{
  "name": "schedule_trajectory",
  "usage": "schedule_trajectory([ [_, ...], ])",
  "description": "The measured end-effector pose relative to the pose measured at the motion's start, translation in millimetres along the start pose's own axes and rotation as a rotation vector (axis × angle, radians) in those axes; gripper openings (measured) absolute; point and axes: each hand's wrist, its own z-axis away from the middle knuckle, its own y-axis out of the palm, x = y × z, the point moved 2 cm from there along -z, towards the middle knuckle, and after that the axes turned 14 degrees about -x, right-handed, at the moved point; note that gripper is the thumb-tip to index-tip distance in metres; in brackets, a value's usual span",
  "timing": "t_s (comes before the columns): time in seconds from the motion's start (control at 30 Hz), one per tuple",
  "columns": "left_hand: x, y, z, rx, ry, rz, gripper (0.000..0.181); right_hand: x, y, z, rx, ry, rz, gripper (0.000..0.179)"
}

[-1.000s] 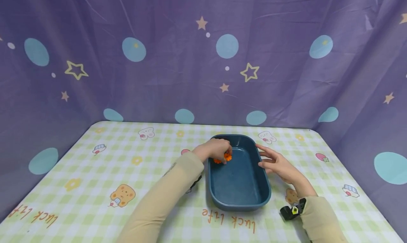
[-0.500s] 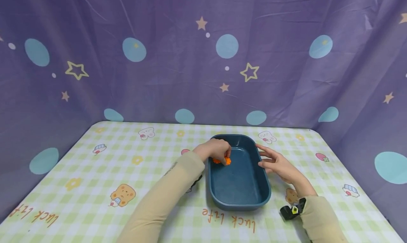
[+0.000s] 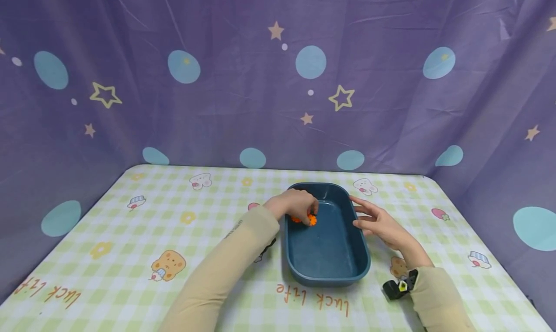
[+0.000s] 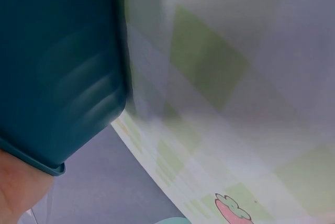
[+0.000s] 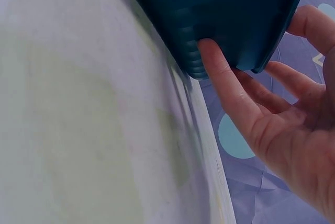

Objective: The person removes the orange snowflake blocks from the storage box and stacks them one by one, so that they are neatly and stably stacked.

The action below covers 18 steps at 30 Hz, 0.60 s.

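Observation:
A deep blue-green plastic bin (image 3: 326, 255) with rounded corners stands on the table. Over its left rim reaches my left hand (image 3: 295, 204), whose bent fingers and thumb pinch a small orange piece (image 3: 312, 220) with a scalloped edge, low inside. More orange shows on the other side of the thumb; whether it is a second piece I cannot tell. My right hand (image 3: 380, 226) rests against the bin's right side, fingers spread and nearly straight, thumb at the rim. In the right wrist view, one fingertip (image 5: 208, 46) touches the outer wall. The left wrist view hides the orange piece.
A checked cloth (image 3: 208, 255) with cartoon prints covers the table. Behind it hangs a purple curtain (image 3: 243, 105) with stars and dots. Dark wrist devices sit at both sleeves; the right one (image 3: 399, 287) is close to the bin's near right corner.
The orange piece in my left hand's grip has shifted slightly toward the near side of the bin and turned a little. My right hand and the bin have stayed put.

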Motion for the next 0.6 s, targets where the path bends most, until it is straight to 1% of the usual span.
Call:
schedule_trajectory([
  [0.13, 0.0, 0.9, 0.3, 0.010, 0.007, 0.008, 0.029, -0.3, 0.3, -0.1, 0.004, 0.003, -0.003, 0.067],
  [0.4, 0.0, 0.3, 1.4, 0.007, -0.021, 0.043, 0.022, 0.5, 0.0, 0.1, 0.001, -0.007, 0.001, 0.066],
  [0.53, -0.5, 0.4, 1.6, 0.020, -0.037, 0.041, 0.022, 0.4, -0.1, 0.6, 0.003, -0.002, -0.003, 0.067],
  [0.6, -0.6, 0.4, 1.9, 0.024, -0.034, 0.035, 0.022, 0.5, -0.1, 0.8, 0.002, 0.002, 0.000, 0.066],
])
